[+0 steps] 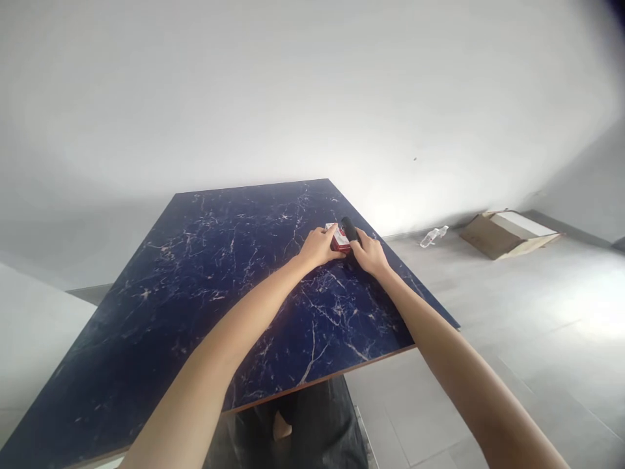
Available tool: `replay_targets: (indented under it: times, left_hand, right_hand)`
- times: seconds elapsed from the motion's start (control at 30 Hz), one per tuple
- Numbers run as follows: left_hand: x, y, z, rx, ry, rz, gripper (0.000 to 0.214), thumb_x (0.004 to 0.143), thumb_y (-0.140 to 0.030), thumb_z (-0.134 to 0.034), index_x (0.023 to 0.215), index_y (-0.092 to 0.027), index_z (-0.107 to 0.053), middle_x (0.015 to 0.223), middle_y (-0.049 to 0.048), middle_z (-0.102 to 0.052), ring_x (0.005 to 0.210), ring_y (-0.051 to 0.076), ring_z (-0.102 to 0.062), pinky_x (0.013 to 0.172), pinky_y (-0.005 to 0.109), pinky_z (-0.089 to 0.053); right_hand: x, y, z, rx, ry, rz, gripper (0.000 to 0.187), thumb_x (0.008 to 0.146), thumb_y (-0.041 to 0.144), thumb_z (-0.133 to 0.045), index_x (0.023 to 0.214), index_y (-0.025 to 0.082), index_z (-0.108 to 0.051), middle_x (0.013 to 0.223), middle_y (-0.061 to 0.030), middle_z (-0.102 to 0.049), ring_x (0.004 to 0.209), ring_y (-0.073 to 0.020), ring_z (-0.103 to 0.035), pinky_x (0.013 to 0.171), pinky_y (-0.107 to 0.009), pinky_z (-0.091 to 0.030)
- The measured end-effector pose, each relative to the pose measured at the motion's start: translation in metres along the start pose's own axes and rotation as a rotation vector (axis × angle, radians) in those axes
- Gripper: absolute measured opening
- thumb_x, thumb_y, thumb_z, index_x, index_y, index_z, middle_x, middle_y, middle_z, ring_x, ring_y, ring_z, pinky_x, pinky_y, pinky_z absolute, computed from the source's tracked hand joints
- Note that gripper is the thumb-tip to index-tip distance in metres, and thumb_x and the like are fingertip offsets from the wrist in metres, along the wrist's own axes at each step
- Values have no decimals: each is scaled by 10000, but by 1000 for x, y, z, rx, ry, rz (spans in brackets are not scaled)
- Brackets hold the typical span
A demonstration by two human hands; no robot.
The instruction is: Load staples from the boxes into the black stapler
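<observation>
A small red-and-white box (341, 240) is at the right part of the dark blue marble-patterned tabletop (195, 273). My left hand (317, 247) is closed around the left side of the box, thumb and fingers at its edges. Just to the right is a black cylindrical object (348, 228), its kind unclear, with my right hand (370, 253) wrapped around it. The black object stands against or very close to the box. Its lower part is partly hidden by my fingers.
A pale wall (244, 98) runs along the table's far side. On the grey tiled floor (512, 312) to the right lie a clear plastic bottle (430, 237) and an open cardboard box (493, 234). My legs in dark trousers (322, 430) are below the table's front edge.
</observation>
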State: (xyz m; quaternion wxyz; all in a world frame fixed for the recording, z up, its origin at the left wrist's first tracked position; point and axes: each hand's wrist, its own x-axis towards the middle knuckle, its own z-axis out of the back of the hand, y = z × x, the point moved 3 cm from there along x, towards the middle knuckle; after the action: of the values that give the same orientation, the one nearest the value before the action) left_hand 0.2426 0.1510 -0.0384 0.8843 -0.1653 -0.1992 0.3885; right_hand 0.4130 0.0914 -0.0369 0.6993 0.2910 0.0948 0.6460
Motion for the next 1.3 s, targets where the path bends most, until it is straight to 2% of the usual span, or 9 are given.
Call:
replay_targets:
  times: [0.13,0.23,0.3,0.4,0.5,0.6,0.73,0.8,1.3]
  left_hand:
    - [35,-12,-11,63,32,47,1062,776,-576,-792,1604,-104,-323,1332,234,-653,1254,387,-584,1048,453,-438]
    - [30,-10,-15,51,28,120,1121,770,-662,-754,1627,-138,-258,1360,225,-646,1315,448,-521,1138,608,-314]
    - [9,-2,-11,24,12,165,1101,809,-721,-674,1639,-159,-217,1460,220,-580,1378,478,-449,1161,687,-228]
    - [-43,19,10,15,-77,101,789,978,-630,-484,1600,-170,-323,1555,183,-494,1422,390,-437,1208,616,-227]
    - [-104,46,48,46,-234,-17,492,1041,-445,-462,1463,-199,-517,1411,120,-629,1320,289,-542,1183,516,-325]
    - [-155,73,81,44,-231,-35,327,1047,-359,-480,1270,-196,-654,1165,84,-742,1094,250,-660,1016,461,-472]
    - [-194,88,100,-9,-54,-114,253,1042,-295,-495,1003,-219,-733,991,46,-774,931,213,-696,902,399,-529]
    - [-200,91,103,-23,-41,-95,262,1036,-268,-492,940,-217,-730,956,52,-766,921,217,-689,872,387,-542]
    - [-199,89,99,-19,17,-73,232,1052,-249,-453,981,-198,-668,983,62,-711,923,220,-609,868,401,-506]
  right_hand:
    - [28,-21,-2,100,-57,-111,504,889,345,-471,1320,157,-653,1117,-153,-752,993,-345,-667,899,-421,-496]
    - [34,-26,-1,163,-91,-159,467,908,412,-453,1228,178,-699,1130,-128,-751,1008,-317,-662,894,-392,-497]
    - [33,-30,3,206,-137,-196,514,937,459,-399,1253,168,-681,1179,-126,-734,1032,-295,-658,899,-381,-497]
    - [26,-34,13,278,-331,-232,522,958,478,-377,1247,150,-661,1106,-127,-732,936,-270,-667,856,-384,-500]
    - [18,-10,12,264,-517,-20,314,926,385,-470,993,176,-694,964,-90,-716,872,-246,-646,823,-362,-478]
    - [6,54,-20,255,-351,299,217,919,305,-489,788,198,-626,807,-59,-663,769,-212,-605,743,-331,-447]
    - [-27,157,-91,200,326,774,185,884,274,-569,710,210,-563,714,-10,-624,670,-166,-545,702,-309,-399]
    - [-37,186,-113,107,450,822,246,833,250,-612,631,206,-479,647,6,-582,600,-148,-475,694,-317,-378]
    - [-44,183,-114,103,476,835,203,984,233,-552,787,193,-524,772,-15,-593,732,-164,-516,748,-316,-361]
